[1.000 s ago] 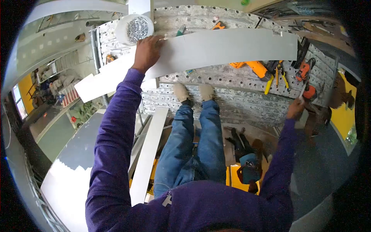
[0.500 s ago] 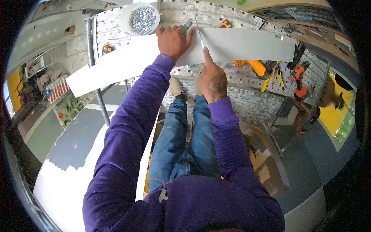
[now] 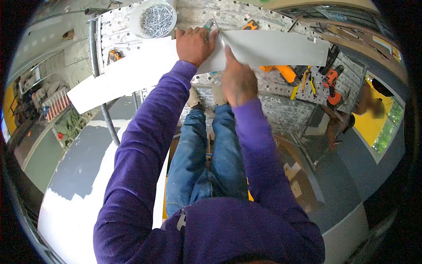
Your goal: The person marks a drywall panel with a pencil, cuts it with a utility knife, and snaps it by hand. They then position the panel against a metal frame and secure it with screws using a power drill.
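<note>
A long strip of white board (image 3: 272, 46) lies across the scaffold planks in front of me. My left hand (image 3: 193, 46) presses on it, its fingers bent over the far edge and its thumb beside a thin blade. My right hand (image 3: 239, 81) is closed round the handle of a saw (image 3: 221, 38), index finger stretched along it. The saw appears edge-on as a narrow line crossing the strip, its tip beyond the far edge. The handle is mostly hidden by my hand. A green-handled tool (image 3: 208, 24) lies just past my left fingers.
A white bucket of screws (image 3: 154, 20) stands at the back left, near a tape measure (image 3: 114, 56). An orange power tool (image 3: 283, 75), yellow-handled pliers (image 3: 303, 83) and a red cordless drill (image 3: 332, 77) lie on the right. A scaffold pole (image 3: 94, 53) rises on the left.
My right hand and the saw have moved a little toward the far edge of the strip. My left hand keeps its hold; the whole view has shifted slightly.
</note>
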A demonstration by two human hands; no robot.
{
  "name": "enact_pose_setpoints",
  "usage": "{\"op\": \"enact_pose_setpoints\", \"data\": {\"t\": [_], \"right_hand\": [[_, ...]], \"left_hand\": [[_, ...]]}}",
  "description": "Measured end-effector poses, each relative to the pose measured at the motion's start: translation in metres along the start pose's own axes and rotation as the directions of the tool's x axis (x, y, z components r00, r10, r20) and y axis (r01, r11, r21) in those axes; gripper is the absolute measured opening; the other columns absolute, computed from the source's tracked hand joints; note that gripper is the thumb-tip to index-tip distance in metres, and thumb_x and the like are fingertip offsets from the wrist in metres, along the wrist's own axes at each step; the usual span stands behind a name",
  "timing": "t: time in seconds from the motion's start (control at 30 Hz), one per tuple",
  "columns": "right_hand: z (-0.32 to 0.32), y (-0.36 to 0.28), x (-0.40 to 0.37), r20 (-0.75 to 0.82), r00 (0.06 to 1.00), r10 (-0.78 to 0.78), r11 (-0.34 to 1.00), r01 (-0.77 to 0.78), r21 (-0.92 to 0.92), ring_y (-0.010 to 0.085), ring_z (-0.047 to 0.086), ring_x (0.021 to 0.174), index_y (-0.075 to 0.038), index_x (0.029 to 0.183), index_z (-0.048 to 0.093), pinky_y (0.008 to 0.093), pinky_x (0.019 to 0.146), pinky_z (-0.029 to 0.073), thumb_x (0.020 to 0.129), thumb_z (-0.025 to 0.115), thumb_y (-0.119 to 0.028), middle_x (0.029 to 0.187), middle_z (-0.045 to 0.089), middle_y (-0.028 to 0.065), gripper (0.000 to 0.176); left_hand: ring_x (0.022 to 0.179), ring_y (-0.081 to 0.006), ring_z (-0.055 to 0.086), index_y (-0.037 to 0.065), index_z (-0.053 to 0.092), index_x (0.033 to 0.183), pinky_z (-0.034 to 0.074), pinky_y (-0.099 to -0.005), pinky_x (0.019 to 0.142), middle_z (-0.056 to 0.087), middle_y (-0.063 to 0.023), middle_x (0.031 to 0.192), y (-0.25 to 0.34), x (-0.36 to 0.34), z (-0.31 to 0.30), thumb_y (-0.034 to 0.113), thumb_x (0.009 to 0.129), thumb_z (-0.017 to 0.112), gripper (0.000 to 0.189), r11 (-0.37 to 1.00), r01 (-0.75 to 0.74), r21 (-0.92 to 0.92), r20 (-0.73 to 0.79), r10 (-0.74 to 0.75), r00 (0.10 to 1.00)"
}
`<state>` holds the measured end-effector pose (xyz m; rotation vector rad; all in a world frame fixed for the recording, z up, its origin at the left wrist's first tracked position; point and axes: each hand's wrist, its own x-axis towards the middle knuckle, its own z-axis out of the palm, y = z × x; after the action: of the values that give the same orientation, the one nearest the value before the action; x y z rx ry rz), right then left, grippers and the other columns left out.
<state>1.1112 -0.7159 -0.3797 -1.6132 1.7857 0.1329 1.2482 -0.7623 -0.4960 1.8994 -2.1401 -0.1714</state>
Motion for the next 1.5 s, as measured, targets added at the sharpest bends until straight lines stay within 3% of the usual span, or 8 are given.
{"op": "enact_pose_setpoints", "data": {"t": [0.27,0.4,0.5,0.8,0.93,1.07,1.33,1.5], "right_hand": [[-0.042,0.013,-0.064,0.165,0.985,0.043,0.999,-0.04,-0.021,0.0443,0.068,0.085,-0.005,0.138,0.049,0.0545,0.08,0.054,0.085,0.054,-0.011,0.09,0.067,0.0302,0.053],[-0.008,0.014,0.016,-0.014,0.999,-0.047,0.994,0.046,-0.096,0.0456,0.067,0.09,-0.008,0.144,0.045,0.052,0.082,0.054,0.091,0.048,-0.012,0.092,0.067,0.0293,0.053],[-0.042,-0.004,-0.008,0.095,0.995,-0.034,0.996,0.042,-0.073,0.0459,0.067,0.092,-0.007,0.142,0.048,0.0513,0.084,0.054,0.09,0.048,-0.012,0.094,0.068,0.0298,0.053],[-0.018,-0.002,0.022,0.078,0.986,-0.145,0.976,0.156,-0.153,0.0449,0.068,0.09,-0.007,0.137,0.052,0.0527,0.08,0.055,0.087,0.05,-0.014,0.09,0.068,0.0272,0.051],[-0.058,0.005,-0.053,0.192,0.981,0.023,0.991,0.002,-0.131,0.0452,0.067,0.091,-0.008,0.132,0.055,0.053,0.083,0.053,0.085,0.052,-0.014,0.092,0.068,0.0281,0.047],[-0.015,0.015,0.011,-0.013,0.944,-0.329,0.933,0.323,-0.16,0.0427,0.07,0.084,0.005,0.114,0.057,0.0522,0.079,0.057,0.096,0.043,-0.019,0.09,0.069,0.0281,0.033],[-0.04,0.001,-0.016,0.119,0.991,-0.06,0.984,0.078,-0.157,0.0441,0.069,0.091,0.006,0.124,0.053,0.0525,0.082,0.056,0.099,0.037,-0.022,0.096,0.069,0.0287,0.04],[-0.048,0.014,-0.036,0.122,0.992,-0.036,0.995,0.048,-0.091,0.0448,0.067,0.089,-0.007,0.137,0.051,0.0532,0.08,0.054,0.088,0.052,-0.015,0.09,0.068,0.028,0.05]], "left_hand": [[0.073,-0.0299,0.066,0.011,0.068,0.081,0.04,-0.047,0.084,0.07,-0.0116,0.079,0.001,-0.004,0.003,0.042,0.096,0.054,0.037,1.0,-0.001,-0.026,0.026,0.002,1.0],[0.073,-0.0292,0.065,0.012,0.068,0.082,0.042,-0.0459,0.08,0.07,-0.0107,0.08,-0.007,-0.003,0.002,0.038,0.095,0.056,0.032,0.997,-0.061,0.044,0.055,0.058,0.997],[0.072,-0.0269,0.065,0.012,0.07,0.073,0.041,-0.0436,0.076,0.069,-0.0082,0.072,-0.015,0.009,0.008,0.039,0.095,0.055,0.038,0.998,-0.057,0.037,-0.139,0.061,0.988],[0.067,-0.0297,0.064,0.012,0.066,0.074,0.042,-0.0428,0.074,0.068,-0.0093,0.072,-0.001,0.004,0.002,0.036,0.095,0.057,0.033,0.996,-0.08,0.04,-0.103,0.084,0.991],[0.067,-0.026,0.064,0.013,0.067,0.071,0.04,-0.0412,0.073,0.068,-0.0069,0.07,-0.006,0.002,0.004,0.037,0.093,0.059,0.033,0.998,-0.063,0.003,-0.139,0.062,0.988],[0.071,-0.0234,0.064,0.013,0.066,0.069,0.038,-0.0408,0.075,0.069,-0.005,0.073,-0.001,-0.009,0.002,0.036,0.093,0.06,0.033,0.994,-0.087,0.059,-0.174,0.096,0.98],[0.076,-0.0237,0.065,0.013,0.066,0.073,0.039,-0.0428,0.08,0.068,-0.0042,0.072,0.003,-0.005,0.004,0.035,0.092,0.061,0.029,0.996,-0.088,-0.017,-0.171,0.084,0.982],[0.077,-0.0243,0.066,0.012,0.068,0.074,0.04,-0.0431,0.081,0.07,-0.0053,0.076,0.011,0.001,0.008,0.038,0.092,0.06,0.032,0.997,-0.063,0.033,-0.152,0.068,0.986]]}}
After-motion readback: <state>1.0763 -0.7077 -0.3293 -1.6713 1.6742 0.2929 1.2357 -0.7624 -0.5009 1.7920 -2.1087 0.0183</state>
